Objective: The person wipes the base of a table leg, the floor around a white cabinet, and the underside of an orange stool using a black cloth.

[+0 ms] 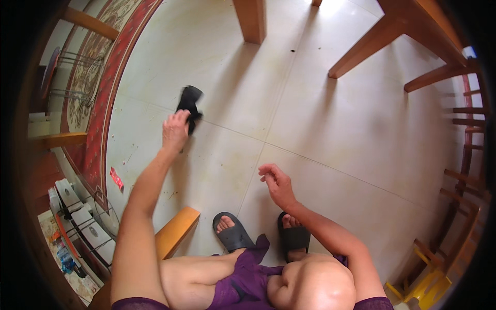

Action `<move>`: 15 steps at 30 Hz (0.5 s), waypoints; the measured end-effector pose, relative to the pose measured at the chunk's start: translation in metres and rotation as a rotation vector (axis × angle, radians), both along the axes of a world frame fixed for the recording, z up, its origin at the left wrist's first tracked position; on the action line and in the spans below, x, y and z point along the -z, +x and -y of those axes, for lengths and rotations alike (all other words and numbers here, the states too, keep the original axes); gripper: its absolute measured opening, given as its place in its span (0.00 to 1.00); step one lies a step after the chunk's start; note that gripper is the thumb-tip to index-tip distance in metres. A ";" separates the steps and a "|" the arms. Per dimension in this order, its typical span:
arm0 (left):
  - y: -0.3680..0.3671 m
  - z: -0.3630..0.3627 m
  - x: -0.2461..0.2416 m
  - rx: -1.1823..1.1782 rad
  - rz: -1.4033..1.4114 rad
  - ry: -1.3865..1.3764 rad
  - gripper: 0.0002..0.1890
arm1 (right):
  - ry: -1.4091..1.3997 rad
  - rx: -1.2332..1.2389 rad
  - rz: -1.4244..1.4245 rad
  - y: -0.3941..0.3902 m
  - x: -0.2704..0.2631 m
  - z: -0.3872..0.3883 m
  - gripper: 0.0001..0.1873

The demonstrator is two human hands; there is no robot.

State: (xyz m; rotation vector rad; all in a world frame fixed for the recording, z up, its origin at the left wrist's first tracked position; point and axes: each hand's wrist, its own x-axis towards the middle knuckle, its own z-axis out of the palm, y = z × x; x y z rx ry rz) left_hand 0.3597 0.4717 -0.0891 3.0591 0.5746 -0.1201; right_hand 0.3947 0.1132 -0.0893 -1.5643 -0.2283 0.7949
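Note:
My left hand point(176, 130) reaches out over the tiled floor at the left and has hold of a black item point(190, 101), blurred, perhaps cloth or a shoe; which cannot be told. Its fingers cover part of it. My right hand point(277, 184) hangs above the floor in front of my right foot, fingers curled and somewhat apart, holding nothing. Below the hands are my feet in dark slide sandals point(232, 234). Purple cloth point(244, 277) lies between my bare knees.
Wooden furniture legs point(254, 23) stand ahead and at the right. A wooden piece point(178, 232) juts beside my left knee. A red patterned rug point(116, 66), a red wrapper point(116, 178) and a wire rack point(93, 228) are at the left, a yellow plastic stool point(428, 288) at the lower right.

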 end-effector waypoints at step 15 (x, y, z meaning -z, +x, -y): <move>-0.094 0.161 0.033 0.891 0.071 -0.339 0.21 | 0.029 -0.133 -0.158 -0.040 -0.035 -0.012 0.11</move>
